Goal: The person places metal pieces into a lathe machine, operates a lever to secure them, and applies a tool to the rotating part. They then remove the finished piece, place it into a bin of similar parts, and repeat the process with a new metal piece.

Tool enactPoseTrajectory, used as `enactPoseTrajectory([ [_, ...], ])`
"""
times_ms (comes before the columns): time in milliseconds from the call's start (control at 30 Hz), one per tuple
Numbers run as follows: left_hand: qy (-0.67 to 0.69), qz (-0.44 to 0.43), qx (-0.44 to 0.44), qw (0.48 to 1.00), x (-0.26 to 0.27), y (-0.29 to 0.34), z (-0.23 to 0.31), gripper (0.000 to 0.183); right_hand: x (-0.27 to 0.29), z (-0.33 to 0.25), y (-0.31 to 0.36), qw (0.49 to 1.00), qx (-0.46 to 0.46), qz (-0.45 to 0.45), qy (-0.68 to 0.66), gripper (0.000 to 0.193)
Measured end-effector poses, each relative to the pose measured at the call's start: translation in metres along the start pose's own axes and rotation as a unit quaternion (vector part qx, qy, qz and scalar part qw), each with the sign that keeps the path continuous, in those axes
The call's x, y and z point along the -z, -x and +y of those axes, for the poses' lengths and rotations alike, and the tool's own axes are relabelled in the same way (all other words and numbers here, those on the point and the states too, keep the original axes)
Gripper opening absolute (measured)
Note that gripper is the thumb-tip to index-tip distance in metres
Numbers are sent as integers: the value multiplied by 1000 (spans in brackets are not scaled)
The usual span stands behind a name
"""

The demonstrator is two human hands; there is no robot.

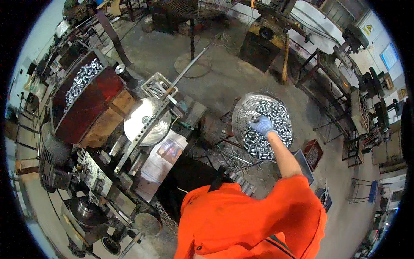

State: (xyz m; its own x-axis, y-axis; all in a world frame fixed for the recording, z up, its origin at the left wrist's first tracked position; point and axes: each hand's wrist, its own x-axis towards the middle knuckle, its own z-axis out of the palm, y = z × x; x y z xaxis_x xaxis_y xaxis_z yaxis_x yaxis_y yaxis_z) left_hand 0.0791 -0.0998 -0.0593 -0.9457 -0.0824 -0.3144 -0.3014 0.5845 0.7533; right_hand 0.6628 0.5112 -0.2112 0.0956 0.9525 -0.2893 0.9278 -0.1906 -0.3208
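My right hand [262, 125], in a light blue-grey glove, reaches into a round perforated metal basin [242, 106] to the right of centre. Short shiny metal sleeves [276, 113] are heaped in the basin, around and under the glove. The gloved fingers are bunched and point down to the left at the edge of the heap; whatever they hold is too small to make out. My left hand is out of the picture.
A round shiny metal disc [148, 121] and a long slotted bar [144, 131] sit on the machine to the left. Printed paper [159, 162] lies beside them. Farther left, a red-brown bin [90, 108] holds more metal parts. A small red box [314, 154] stands right of the basin.
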Motion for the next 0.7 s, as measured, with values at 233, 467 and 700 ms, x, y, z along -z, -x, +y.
enactPoseTrajectory([
  [233,0,9,-1,1000,1,8,1,42,25,-24,5,976,76,-102,178,52],
  [467,28,13,-9,999,17,15,-10,42,16,-44,-12,938,144,-166,268,53],
  [700,95,-10,-29,995,51,-44,-70,34,5,-51,-15,977,148,-98,115,63],
])
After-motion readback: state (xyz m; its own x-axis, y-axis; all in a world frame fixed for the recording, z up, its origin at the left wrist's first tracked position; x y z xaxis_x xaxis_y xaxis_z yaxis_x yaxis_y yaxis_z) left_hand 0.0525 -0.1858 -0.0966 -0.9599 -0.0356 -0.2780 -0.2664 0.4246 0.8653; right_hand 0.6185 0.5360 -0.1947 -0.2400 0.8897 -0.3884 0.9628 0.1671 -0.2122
